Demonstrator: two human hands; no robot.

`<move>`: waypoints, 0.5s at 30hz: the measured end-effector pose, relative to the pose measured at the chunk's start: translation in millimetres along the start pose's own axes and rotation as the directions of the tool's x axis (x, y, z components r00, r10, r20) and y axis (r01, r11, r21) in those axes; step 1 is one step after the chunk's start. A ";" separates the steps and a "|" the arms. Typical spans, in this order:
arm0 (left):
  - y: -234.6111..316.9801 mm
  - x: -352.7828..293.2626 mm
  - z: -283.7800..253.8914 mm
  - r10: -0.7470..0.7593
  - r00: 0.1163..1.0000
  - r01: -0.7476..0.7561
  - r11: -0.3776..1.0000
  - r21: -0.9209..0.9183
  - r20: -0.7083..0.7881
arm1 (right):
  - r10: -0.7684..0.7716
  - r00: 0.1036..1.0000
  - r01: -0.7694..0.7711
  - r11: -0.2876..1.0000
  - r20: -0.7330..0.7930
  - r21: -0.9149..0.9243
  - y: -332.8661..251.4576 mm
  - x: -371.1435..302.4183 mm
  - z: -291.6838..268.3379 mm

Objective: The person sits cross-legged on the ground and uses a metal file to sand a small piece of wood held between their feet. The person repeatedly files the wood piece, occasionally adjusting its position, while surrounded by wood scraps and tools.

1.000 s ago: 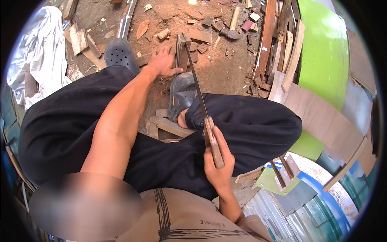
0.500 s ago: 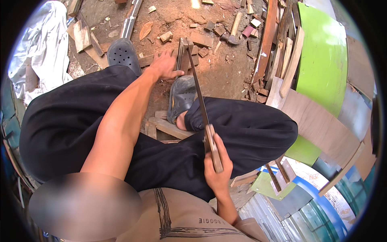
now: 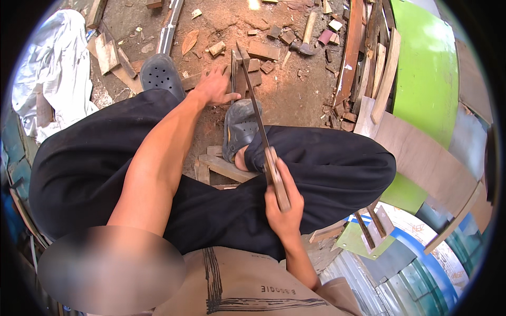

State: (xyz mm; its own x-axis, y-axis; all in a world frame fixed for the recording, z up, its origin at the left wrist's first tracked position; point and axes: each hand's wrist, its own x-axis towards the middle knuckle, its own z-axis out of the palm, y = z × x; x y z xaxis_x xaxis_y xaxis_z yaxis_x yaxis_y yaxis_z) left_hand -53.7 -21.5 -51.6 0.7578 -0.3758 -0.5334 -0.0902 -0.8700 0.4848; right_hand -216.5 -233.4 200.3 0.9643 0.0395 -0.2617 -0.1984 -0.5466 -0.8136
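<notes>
Gripping a saw (image 3: 263, 129) by its wooden handle (image 3: 279, 185), the right hand (image 3: 285, 203) has its fingers curled round it. From that hand the blade (image 3: 253, 92) runs forward and slightly left, reaching a narrow wooden piece (image 3: 240, 79) just right of the left hand (image 3: 214, 87). The left hand is palm down, its fingers spread and its thumb pointing toward the near end of that piece; how firmly it presses, I cannot tell. Just behind and right of the left hand is a grey clog (image 3: 242, 124); the other clog (image 3: 159, 75) sits to its left. Ahead and right of it lie a wood offcut (image 3: 263, 51) and, farther off, a hammer (image 3: 309, 29). Well right of the right hand stretches a green panel (image 3: 424, 68).
</notes>
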 end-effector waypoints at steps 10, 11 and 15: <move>0.6 9.8 2.7 0.037 0.998 -0.036 0.999 0.016 -0.048 | 0.016 0.999 -0.010 0.992 -0.051 0.123 16.6 129.3 67.4; 0.2 12.7 3.3 0.047 0.998 -0.046 0.998 0.031 -0.052 | 0.011 0.997 -0.003 0.995 -0.075 0.102 14.4 111.4 63.0; -7.4 5.7 4.1 -0.010 1.000 0.011 0.998 0.056 -0.005 | -0.037 0.999 0.037 0.999 0.002 -0.030 -7.0 2.0 4.1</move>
State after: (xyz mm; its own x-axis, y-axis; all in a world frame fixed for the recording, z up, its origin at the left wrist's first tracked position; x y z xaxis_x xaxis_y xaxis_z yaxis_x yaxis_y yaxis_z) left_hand -51.3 -18.5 -61.1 0.7620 -0.3652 -0.5348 -0.1182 -0.8903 0.4397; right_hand -213.9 -226.0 203.3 0.9707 0.0610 -0.2323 -0.1573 -0.5694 -0.8069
